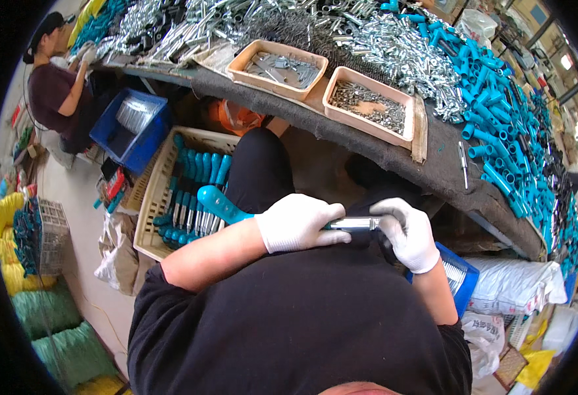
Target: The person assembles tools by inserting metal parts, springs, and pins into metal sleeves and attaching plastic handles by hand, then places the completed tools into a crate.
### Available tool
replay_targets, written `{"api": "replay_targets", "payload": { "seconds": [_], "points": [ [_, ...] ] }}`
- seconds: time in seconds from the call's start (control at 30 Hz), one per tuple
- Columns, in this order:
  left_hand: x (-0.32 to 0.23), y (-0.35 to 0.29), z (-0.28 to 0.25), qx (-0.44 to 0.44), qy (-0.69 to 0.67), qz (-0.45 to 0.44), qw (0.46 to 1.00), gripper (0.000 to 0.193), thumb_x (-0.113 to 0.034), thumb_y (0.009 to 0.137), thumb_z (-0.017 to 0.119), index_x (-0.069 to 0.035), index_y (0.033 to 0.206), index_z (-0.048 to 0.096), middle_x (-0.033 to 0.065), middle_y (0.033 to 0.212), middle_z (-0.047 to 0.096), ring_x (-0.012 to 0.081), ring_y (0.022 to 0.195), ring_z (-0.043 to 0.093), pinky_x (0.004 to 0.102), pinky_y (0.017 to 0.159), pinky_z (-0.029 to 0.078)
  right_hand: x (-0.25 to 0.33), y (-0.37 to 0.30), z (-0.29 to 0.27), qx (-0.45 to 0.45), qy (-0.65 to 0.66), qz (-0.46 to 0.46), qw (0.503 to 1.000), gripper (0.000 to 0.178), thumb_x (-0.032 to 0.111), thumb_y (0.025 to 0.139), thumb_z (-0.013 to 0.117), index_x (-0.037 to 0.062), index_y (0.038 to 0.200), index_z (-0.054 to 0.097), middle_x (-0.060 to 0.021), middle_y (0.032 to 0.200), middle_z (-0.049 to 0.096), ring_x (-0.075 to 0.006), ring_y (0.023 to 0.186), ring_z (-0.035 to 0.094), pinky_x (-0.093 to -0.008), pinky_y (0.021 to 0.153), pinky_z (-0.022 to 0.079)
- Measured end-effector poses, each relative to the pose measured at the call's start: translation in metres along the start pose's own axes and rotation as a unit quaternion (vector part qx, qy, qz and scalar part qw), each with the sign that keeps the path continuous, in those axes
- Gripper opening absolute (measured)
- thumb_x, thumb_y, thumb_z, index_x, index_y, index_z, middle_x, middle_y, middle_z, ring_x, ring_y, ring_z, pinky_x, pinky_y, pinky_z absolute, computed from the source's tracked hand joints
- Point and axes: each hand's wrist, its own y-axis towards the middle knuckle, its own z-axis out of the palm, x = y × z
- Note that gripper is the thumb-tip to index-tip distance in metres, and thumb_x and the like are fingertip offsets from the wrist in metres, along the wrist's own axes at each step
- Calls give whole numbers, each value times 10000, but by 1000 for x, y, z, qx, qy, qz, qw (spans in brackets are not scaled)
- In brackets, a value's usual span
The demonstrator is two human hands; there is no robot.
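A white knit glove covers my left hand (295,224), which is wrapped round a tool with a curved teal handle (218,203). The handle sticks out to the left of the glove, and a shiny metal shaft (355,224) comes out on the right. At the shaft's far end, the gloved fingers of my right hand (409,236) close around the metal. Whatever small part those fingertips may hold is hidden. Left of my knee, a cream plastic crate (145,227) holds several similar teal-handled tools (200,168) with metal shafts.
Ahead, a cloth-covered bench (269,102) carries two shallow trays of small metal parts (279,69) (368,108). Behind them lie heaps of metal pieces (394,49) and teal tubes (493,125). A blue bin (131,128) stands at left, near a co-worker (55,92). White sacks (516,283) lie at right.
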Motion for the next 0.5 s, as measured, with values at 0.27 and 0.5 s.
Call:
{"api": "replay_targets", "payload": {
  "seconds": [0.27,0.5],
  "points": [
    [18,21,-13,-40,9,11,999,393,-437,879,612,-50,944,594,170,739,619,355,716,638,413,622,499,-7,32,1,-64,46,-24,997,198,-18,832,631,-15,1028,608,-48,726,613,-65,566,560,-187,478,421],
    [35,31,-26,-99,-72,86,989,309,-372,846,665,-75,888,591,135,699,593,336,662,626,405,584,491,-2,61,-20,36,99,-86,991,319,85,678,783,-19,957,665,-88,869,674,-133,755,629,-257,694,493]
  ]
}}
